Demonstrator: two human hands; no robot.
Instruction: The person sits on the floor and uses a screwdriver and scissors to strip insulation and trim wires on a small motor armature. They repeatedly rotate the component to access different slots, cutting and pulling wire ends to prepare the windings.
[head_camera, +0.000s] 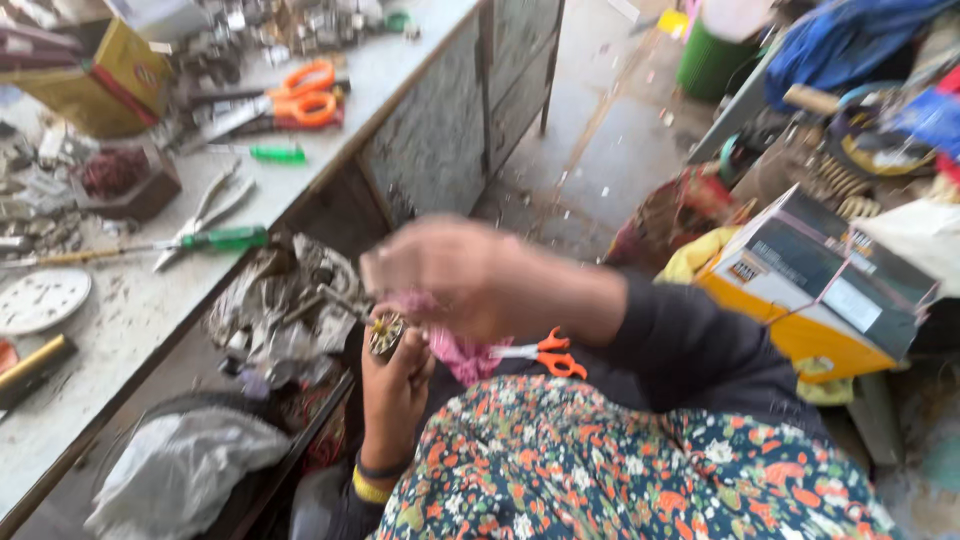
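The left hand, rising from below with a black and a yellow band on its wrist, is clamped around a small round metal motor core with copper windings, held upright in front of the person's lap. The right hand crosses above it, blurred by motion; its fingers look loosely curled near the core and a bit of pink cloth, but whether they grip anything cannot be told. Small orange-handled scissors lie on the floral-patterned lap, just right of the cloth. To the left, the dusty grey bench carries a green-handled screwdriver, silver pliers and large orange-handled scissors. A yellow and black cardboard box sits to the right.
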